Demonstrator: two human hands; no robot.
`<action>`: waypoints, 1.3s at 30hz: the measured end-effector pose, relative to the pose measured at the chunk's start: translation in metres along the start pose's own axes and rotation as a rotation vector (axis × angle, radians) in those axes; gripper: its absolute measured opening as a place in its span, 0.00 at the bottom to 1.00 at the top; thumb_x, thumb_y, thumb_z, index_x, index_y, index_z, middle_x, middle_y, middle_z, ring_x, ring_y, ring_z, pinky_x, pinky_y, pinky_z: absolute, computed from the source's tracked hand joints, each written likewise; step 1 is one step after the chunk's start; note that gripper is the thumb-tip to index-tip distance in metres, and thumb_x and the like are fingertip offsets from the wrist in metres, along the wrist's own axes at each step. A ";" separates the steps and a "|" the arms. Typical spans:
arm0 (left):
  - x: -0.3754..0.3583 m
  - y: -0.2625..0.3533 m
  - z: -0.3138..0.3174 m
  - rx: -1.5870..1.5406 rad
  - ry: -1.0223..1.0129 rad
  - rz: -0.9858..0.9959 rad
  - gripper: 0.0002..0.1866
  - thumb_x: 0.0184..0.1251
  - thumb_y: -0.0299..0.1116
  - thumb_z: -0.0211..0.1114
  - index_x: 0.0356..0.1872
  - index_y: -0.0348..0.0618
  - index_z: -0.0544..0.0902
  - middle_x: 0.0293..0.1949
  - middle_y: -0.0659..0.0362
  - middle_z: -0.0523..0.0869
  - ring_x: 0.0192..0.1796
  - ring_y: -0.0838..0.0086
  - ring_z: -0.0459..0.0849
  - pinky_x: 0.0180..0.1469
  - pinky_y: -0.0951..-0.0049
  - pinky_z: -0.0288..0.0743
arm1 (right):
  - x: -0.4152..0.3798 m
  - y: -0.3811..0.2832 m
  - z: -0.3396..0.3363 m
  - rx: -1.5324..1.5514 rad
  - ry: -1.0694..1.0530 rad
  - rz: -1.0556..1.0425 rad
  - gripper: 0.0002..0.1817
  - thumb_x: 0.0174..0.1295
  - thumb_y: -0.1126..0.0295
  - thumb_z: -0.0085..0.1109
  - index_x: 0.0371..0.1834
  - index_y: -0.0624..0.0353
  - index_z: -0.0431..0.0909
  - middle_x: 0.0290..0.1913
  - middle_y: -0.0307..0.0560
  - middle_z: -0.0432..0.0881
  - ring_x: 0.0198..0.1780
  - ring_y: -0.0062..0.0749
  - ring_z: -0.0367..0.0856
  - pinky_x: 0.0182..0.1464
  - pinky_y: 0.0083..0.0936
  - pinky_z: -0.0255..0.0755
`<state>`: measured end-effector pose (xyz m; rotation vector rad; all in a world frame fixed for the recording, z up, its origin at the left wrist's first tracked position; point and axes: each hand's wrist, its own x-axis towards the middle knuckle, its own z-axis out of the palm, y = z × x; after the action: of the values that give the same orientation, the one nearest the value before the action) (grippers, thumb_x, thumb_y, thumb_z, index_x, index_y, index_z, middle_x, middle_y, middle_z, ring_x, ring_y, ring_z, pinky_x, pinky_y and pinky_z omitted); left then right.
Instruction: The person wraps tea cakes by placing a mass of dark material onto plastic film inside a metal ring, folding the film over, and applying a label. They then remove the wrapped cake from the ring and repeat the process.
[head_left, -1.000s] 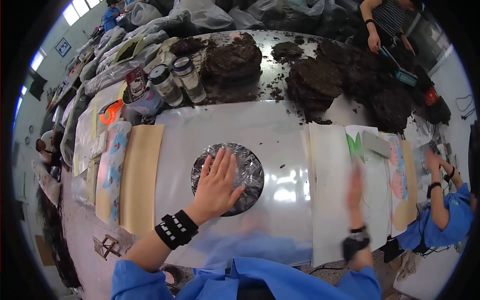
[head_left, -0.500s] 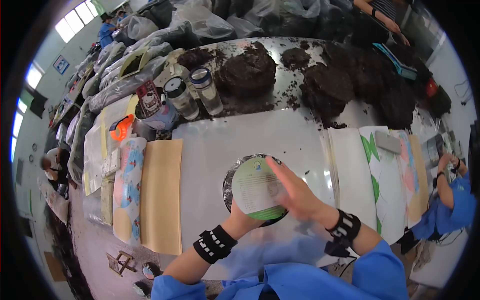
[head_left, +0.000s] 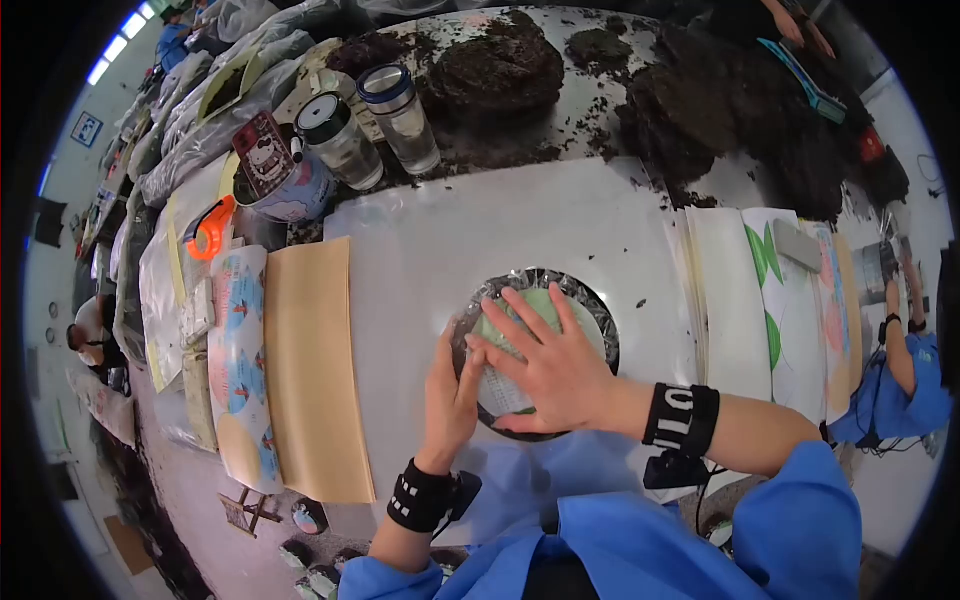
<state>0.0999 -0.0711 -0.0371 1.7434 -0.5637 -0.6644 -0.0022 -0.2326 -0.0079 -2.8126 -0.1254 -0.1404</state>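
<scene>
A round dark disc wrapped in clear plastic film (head_left: 603,302) lies on the smooth work surface (head_left: 400,300) in front of me. On top of it rests a round green-and-white printed label (head_left: 500,392), partly hidden by my fingers. My right hand (head_left: 560,372) is spread flat over the label with its fingers apart. Along the disc's left edge stands my left hand (head_left: 452,392), fingers stretched and thumb near the label's edge. Neither hand is wrapped round anything. Black bands circle both wrists.
Tan paper sheets (head_left: 312,370) lie left; white sheets (head_left: 722,300) lie right under a grey block (head_left: 797,246). Two lidded glasses (head_left: 340,140), an orange tape dispenser (head_left: 210,230) and a tub holding a phone (head_left: 264,155) stand back left. Dark clumps (head_left: 497,75) lie behind. A co-worker (head_left: 897,370) is at right.
The disc, tilted up between my hands before, now lies flat on the surface. My right hand has come down onto the label; my left has shifted to the disc's left side.
</scene>
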 end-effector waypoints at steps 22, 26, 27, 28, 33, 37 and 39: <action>-0.054 -0.018 -0.159 0.599 0.675 0.186 0.16 0.67 0.31 0.70 0.53 0.35 0.86 0.57 0.47 0.86 0.66 0.57 0.80 0.69 0.63 0.70 | -0.073 0.052 0.048 2.131 0.348 0.459 0.38 0.78 0.41 0.37 0.77 0.62 0.62 0.73 0.55 0.71 0.73 0.45 0.70 0.75 0.43 0.64; -0.046 -0.087 -0.255 1.078 0.880 0.182 0.16 0.61 0.30 0.73 0.49 0.38 0.87 0.56 0.48 0.86 0.63 0.54 0.82 0.62 0.61 0.76 | -0.067 0.041 0.049 1.543 0.426 0.554 0.31 0.80 0.52 0.36 0.74 0.65 0.66 0.70 0.54 0.74 0.72 0.41 0.71 0.75 0.35 0.62; -0.044 -0.098 -0.271 1.209 0.885 0.240 0.14 0.59 0.28 0.73 0.47 0.40 0.87 0.55 0.50 0.87 0.59 0.54 0.84 0.58 0.61 0.78 | -0.065 0.040 0.042 1.229 0.438 0.563 0.30 0.80 0.53 0.36 0.72 0.67 0.69 0.67 0.54 0.77 0.70 0.39 0.73 0.73 0.34 0.64; -0.045 -0.103 -0.277 1.202 0.874 0.238 0.14 0.59 0.28 0.73 0.47 0.40 0.87 0.55 0.50 0.87 0.59 0.54 0.84 0.58 0.61 0.78 | -0.064 0.040 0.035 1.224 0.438 0.576 0.30 0.80 0.53 0.36 0.72 0.67 0.69 0.67 0.54 0.77 0.70 0.39 0.73 0.73 0.34 0.64; -0.030 -0.101 -0.297 1.124 0.836 -0.120 0.08 0.66 0.37 0.66 0.39 0.48 0.90 0.40 0.56 0.91 0.42 0.57 0.90 0.44 0.59 0.82 | -0.049 0.010 -0.026 1.693 0.873 0.255 0.20 0.76 0.56 0.44 0.25 0.53 0.68 0.29 0.40 0.70 0.38 0.32 0.70 0.59 0.38 0.68; -0.035 -0.080 -0.332 0.760 0.659 -0.093 0.15 0.73 0.41 0.62 0.38 0.37 0.85 0.31 0.58 0.87 0.33 0.75 0.82 0.35 0.69 0.76 | -0.044 -0.001 -0.053 2.542 0.719 0.256 0.23 0.76 0.55 0.48 0.21 0.49 0.63 0.20 0.31 0.59 0.28 0.23 0.60 0.40 0.26 0.60; -0.039 -0.177 -0.428 0.177 0.823 -0.172 0.12 0.76 0.43 0.62 0.41 0.44 0.83 0.31 0.65 0.82 0.32 0.78 0.79 0.33 0.75 0.76 | -0.045 -0.008 -0.055 2.586 0.681 0.189 0.22 0.77 0.56 0.46 0.21 0.49 0.63 0.21 0.32 0.59 0.28 0.23 0.58 0.39 0.25 0.60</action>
<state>0.3720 0.2978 -0.1121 2.0476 0.1055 0.0302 -0.0522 -0.2463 0.0418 -0.1305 0.1029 -0.4086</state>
